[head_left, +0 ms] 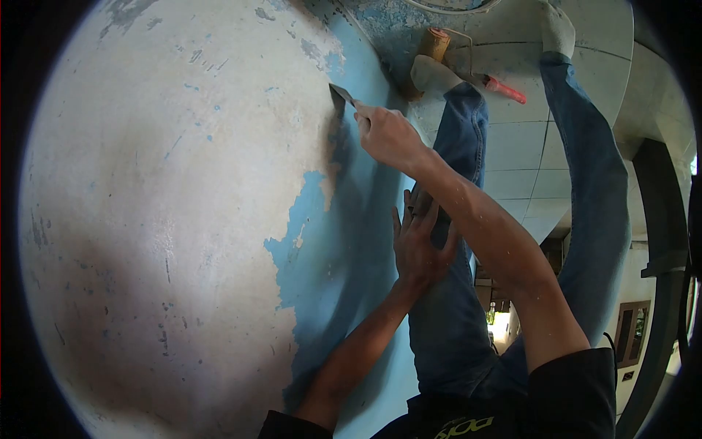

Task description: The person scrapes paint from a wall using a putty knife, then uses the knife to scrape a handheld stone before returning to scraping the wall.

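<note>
In the head view my right hand (391,139) is closed around the handle of a putty knife (341,96). The blade meets the wall (183,190) near the boundary between pale bare plaster and blue paint (322,249). My left hand (423,252) lies with fingers spread on the jeans (446,329) over my leg, beside the blue part of the wall. A small dark patch shows by its fingertips; I cannot make out what it is. Ragged edges of paint run down the wall left of both arms.
A paint roller (436,45) with a red handle (504,89) lies on the tiled floor (512,146) by my foot. Part of a round rim (453,10) shows at the top edge. A dark curved post or strap (662,219) stands at the right.
</note>
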